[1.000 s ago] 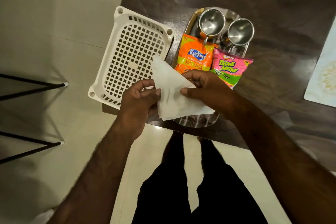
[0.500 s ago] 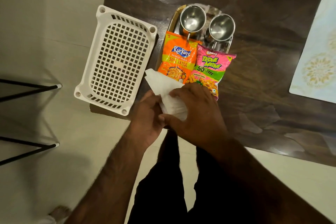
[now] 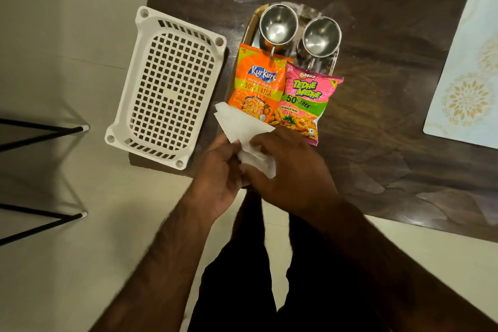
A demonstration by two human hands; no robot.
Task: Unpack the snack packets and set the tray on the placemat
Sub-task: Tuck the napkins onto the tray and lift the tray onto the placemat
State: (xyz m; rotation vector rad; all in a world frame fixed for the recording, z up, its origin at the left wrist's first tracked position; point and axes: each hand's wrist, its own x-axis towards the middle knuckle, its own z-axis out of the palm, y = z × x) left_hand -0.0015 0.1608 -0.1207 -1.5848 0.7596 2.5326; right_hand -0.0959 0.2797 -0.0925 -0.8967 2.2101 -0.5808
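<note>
A steel tray (image 3: 249,32) lies on the dark table and carries two steel cups (image 3: 278,25) (image 3: 321,37), an orange Kurkure packet (image 3: 256,83) and a pink Tedhe Medhe packet (image 3: 305,100). Both packets lie flat, side by side, closed. My left hand (image 3: 218,178) and my right hand (image 3: 291,170) meet at the table's near edge, both gripping a white tissue (image 3: 242,127) that is partly crumpled between them. The pale placemat (image 3: 469,67) with gold flower prints lies at the far right.
A white perforated plastic basket (image 3: 167,86) sits upside down at the table's left edge, partly overhanging. Black metal stand legs (image 3: 54,132) stand on the floor at left. My dark trousers show below the table edge.
The flat tissue held up between my hands has been folded and bunched down toward the table's near edge. The view has shifted left, bringing more of the placemat in.
</note>
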